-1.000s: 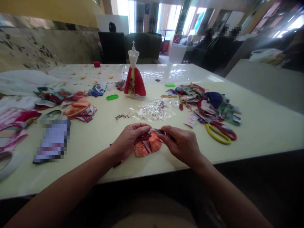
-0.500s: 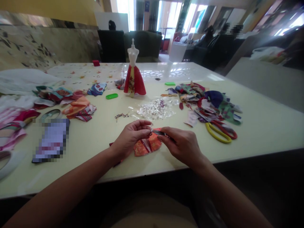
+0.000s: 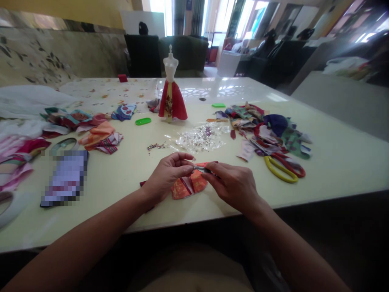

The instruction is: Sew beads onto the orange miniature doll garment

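Observation:
My left hand (image 3: 168, 175) and my right hand (image 3: 234, 184) meet over an orange and red patterned fabric piece (image 3: 189, 185) lying near the table's front edge. The left fingers pinch something tiny above the fabric's top edge. In my right hand, the closed fingers grip a small dark tool (image 3: 203, 168) whose tip points at the left fingertips. Just beyond the hands lies a clear bag of beads (image 3: 201, 139), with a few loose beads (image 3: 155, 147) to its left.
A small white mannequin in a red dress (image 3: 172, 97) stands mid-table. Yellow and red scissors (image 3: 282, 167) lie by a heap of fabric scraps (image 3: 267, 132) on the right. More cloth pieces (image 3: 100, 138) and a tape roll (image 3: 63, 145) lie left. Two green plastic pieces (image 3: 143, 121) sit further back.
Both hands stay at the fabric with only slight finger shifts. The view has tilted a little, so everything sits slightly higher in the picture.

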`<state>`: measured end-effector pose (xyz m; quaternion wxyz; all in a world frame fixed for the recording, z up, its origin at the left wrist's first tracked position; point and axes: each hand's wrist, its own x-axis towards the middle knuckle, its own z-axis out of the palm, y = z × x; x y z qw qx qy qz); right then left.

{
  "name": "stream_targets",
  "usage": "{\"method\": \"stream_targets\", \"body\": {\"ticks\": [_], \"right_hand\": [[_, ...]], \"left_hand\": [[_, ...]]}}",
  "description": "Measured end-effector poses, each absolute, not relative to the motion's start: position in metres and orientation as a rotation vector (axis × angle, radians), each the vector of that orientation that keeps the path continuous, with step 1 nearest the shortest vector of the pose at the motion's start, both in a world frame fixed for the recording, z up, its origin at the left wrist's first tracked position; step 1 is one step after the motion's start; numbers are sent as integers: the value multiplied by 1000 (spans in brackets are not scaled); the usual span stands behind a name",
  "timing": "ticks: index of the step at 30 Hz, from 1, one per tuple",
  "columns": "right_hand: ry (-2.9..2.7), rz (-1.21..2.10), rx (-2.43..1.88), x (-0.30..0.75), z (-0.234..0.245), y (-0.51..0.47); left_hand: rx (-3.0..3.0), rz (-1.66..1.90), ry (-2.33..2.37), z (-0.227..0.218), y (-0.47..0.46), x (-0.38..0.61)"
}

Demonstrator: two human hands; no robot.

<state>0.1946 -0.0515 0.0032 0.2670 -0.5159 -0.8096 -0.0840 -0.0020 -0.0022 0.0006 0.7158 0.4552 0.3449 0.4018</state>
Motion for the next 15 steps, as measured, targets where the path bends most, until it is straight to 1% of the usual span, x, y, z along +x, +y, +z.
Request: {"method": "stream_targets", "body": {"ticks": [7, 15], "right_hand": [[-2209, -404, -1361, 193, 4, -50], [-2208, -398, -1393, 193, 3, -48]], "left_hand": [[1021, 884, 793, 1, -1, -3], [1018, 884, 788, 1, -1, -1]]}}
